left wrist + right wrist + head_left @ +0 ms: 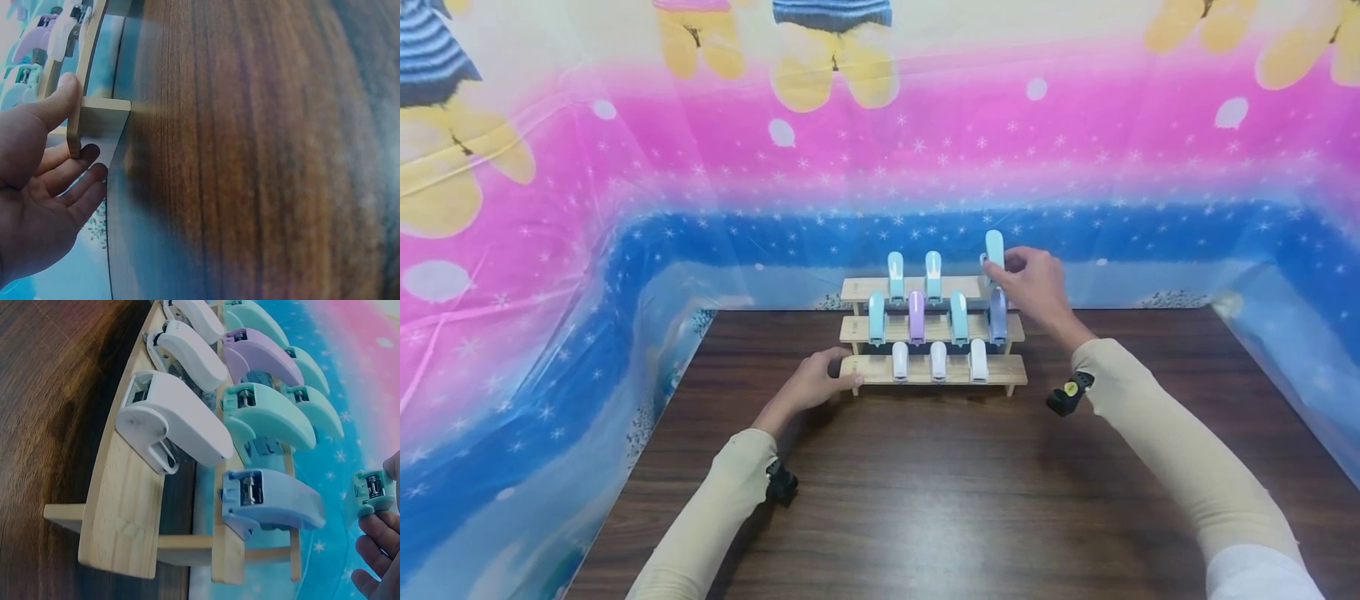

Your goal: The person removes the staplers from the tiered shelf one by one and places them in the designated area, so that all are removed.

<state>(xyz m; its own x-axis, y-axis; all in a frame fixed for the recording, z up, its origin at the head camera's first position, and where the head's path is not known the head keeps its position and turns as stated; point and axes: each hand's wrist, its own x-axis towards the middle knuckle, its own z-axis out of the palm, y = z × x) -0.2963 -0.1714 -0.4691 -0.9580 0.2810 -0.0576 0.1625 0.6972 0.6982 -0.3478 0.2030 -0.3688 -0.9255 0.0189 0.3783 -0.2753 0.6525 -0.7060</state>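
Pinching a mint-green stapler (995, 247), the right hand (1037, 283) has its grip clamped over the right end of the far tier (962, 288) of a wooden stand (853, 329). The left hand (811, 382) has its grip around the near tier's left end, on the bench (910, 483).

Mint-green stapler (994, 247) is pinched up at about 1 o'clock from the wooden rack (1006, 369), rounded end kinda aimed at 12. Rack's pale, three stepped tiers, standing upright on its legs around the desk's (925, 492) 12 o'clock.
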